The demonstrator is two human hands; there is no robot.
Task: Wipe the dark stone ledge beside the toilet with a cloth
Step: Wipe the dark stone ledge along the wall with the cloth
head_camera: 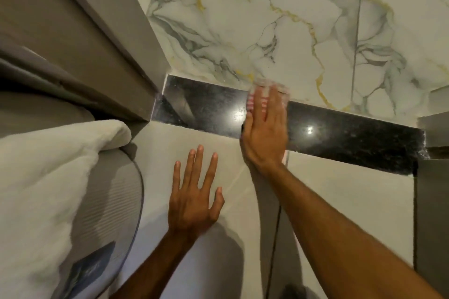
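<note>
The dark polished stone ledge (pixel 340 133) runs as a narrow band from centre left to the right, between the marble wall and a pale tiled face below. My right hand (pixel 264 126) lies flat across the ledge and presses a red-and-white striped cloth (pixel 252 101) onto it; the cloth shows only at my fingertips and is blurred. My left hand (pixel 194 192) rests flat with fingers spread on the pale tiled face below the ledge and holds nothing.
A white-and-gold veined marble wall (pixel 255 19) rises behind the ledge. A white folded towel (pixel 43 167) lies on a grey ribbed surface (pixel 116 189) at the left. A grey frame (pixel 102 31) runs diagonally at upper left.
</note>
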